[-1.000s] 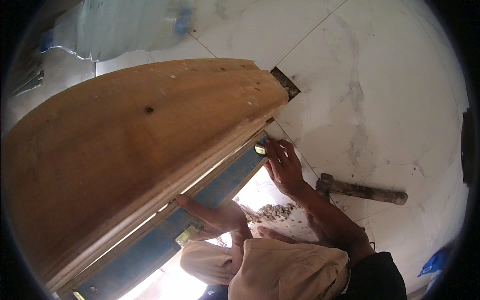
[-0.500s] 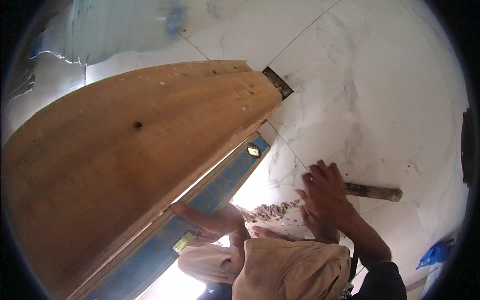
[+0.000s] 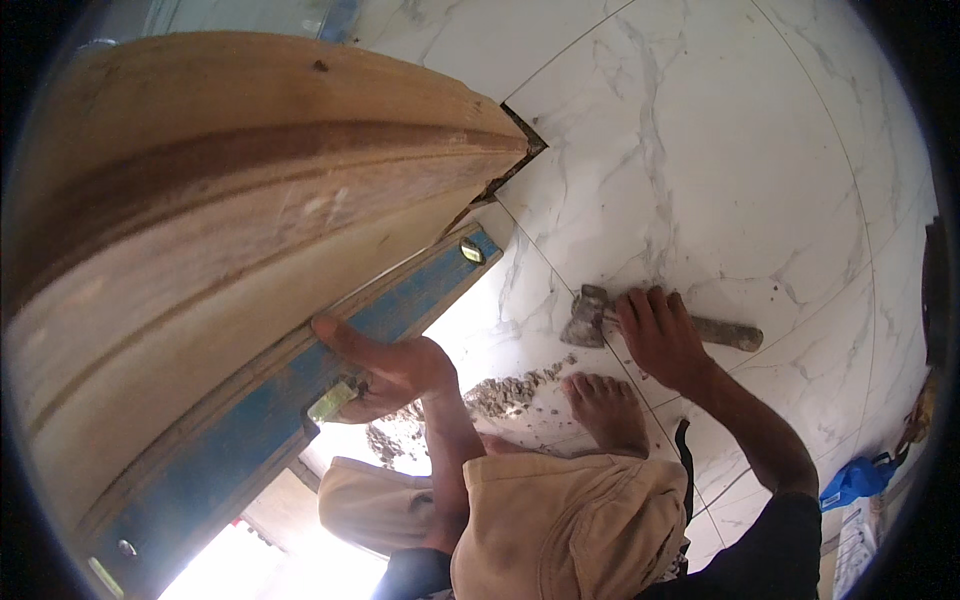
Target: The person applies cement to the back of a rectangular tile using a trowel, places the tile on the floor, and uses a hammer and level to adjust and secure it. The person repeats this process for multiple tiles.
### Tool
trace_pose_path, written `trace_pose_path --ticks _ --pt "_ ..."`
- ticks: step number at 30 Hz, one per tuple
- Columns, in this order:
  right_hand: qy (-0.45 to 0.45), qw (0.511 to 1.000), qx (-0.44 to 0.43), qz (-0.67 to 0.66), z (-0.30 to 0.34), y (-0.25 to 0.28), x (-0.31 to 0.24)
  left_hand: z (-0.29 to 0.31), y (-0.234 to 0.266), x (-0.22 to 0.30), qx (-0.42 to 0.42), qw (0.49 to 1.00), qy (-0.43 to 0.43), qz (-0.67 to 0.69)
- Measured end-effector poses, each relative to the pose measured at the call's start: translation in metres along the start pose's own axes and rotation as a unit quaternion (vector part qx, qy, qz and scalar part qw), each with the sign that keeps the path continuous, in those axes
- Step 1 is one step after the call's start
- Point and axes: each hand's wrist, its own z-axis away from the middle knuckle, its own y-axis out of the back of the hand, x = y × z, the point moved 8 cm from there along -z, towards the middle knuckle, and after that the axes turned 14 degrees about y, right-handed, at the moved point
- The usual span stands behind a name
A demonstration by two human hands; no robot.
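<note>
My left hand (image 3: 385, 370) is wrapped round a long blue spirit level (image 3: 390, 315), its thumb on the upper edge beside a yellowish vial. The level lies along the side of a thick, grooved wooden post (image 3: 270, 170). At the right, my right hand (image 3: 660, 335) is closed over the handle of a worn hatchet (image 3: 728, 333) close to its head. The hatchet's dull, flared head shows left of my fingers, at floor level. My thumb is hidden there.
White marbled tiles (image 3: 720, 180) cover the floor, with a dark cut-out (image 3: 525, 130) at the post's end. Crumbled mortar (image 3: 510, 395) lies by my bare foot (image 3: 607, 415). A blue bag (image 3: 855, 482) is at the far right.
The view has shifted, showing more of the post's side. My right hand has moved rightward from the hatchet's head onto its handle, uncovering the head. My left hand stays on the level.
</note>
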Motion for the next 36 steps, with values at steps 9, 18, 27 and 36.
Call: trace_pose_path --ticks 9,18,27,36 --pt "-0.007 0.998 -0.031 -0.058 -0.061 -0.011 0.035 0.009 -0.011 0.017 -0.018 0.999 -0.031 -0.041" --pt "0.152 0.986 0.07 0.026 -0.111 0.008 0.064 0.028 -0.014 0.027 0.034 0.876 -0.364 -0.315" --pt "0.215 0.972 -0.093 -0.03 -0.165 0.021 0.063 0.039 -0.022 0.034 0.036 0.792 -0.472 -0.386" --pt "0.255 0.966 -0.047 -0.024 -0.177 0.019 0.058 0.04 -0.018 0.028 0.073 0.774 -0.481 -0.405"
